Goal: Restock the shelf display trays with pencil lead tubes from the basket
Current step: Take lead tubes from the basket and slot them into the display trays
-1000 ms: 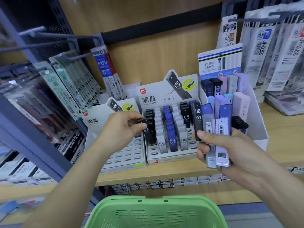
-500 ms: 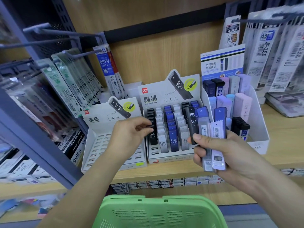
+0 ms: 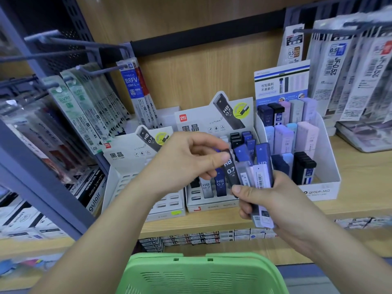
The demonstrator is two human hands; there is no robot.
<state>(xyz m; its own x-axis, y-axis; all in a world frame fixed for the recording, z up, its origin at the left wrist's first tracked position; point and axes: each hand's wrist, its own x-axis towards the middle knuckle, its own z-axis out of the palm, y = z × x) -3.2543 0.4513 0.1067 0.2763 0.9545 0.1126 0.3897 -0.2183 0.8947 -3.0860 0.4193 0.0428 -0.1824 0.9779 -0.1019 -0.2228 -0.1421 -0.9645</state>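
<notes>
Fingers (image 3: 205,142) of the left hand (image 3: 186,160) pinch the top of a black tube (image 3: 230,169), flat and glossy, printed "HB 0.7". Its lower end sits under the thumb of the right hand (image 3: 275,200), whose fingers are curled round a fan of tubes (image 3: 262,177): dark blue, clear and white ones with barcodes, all thin rectangular plastic.

Both hands are in front of the middle tray (image 3: 212,206), white cardboard with rows of black, grey and blue tubes standing in slots. Beside it, the left tray (image 3: 131,187) shows mostly bare slots. Both stand on the wood-grain shelf (image 3: 360,187). The green basket (image 3: 201,274), plastic with slit walls, is below.

Half a second ago the left hand was at the black column of the middle tray; now it has crossed to the fan.
</notes>
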